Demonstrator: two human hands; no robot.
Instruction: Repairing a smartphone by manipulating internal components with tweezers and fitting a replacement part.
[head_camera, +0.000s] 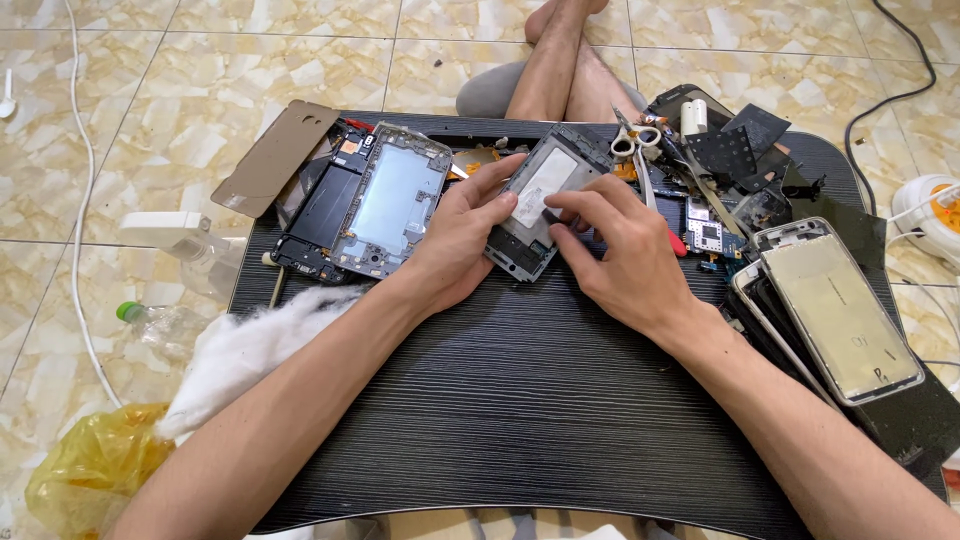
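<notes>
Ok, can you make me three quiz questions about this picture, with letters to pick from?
1. Where are the scissors?
A. on the floor
B. on the table behind the hands
C. in the yellow bag

2. What colour is the table?
A. black
B. white
C. red

3. What is the left hand doing?
A. resting flat
B. holding the phone frame
C. pointing up

Answers: 1 B, they lie on the table just past the right hand. 2 A, its grained top is black. 3 B, its fingers wrap the frame's left edge.
</notes>
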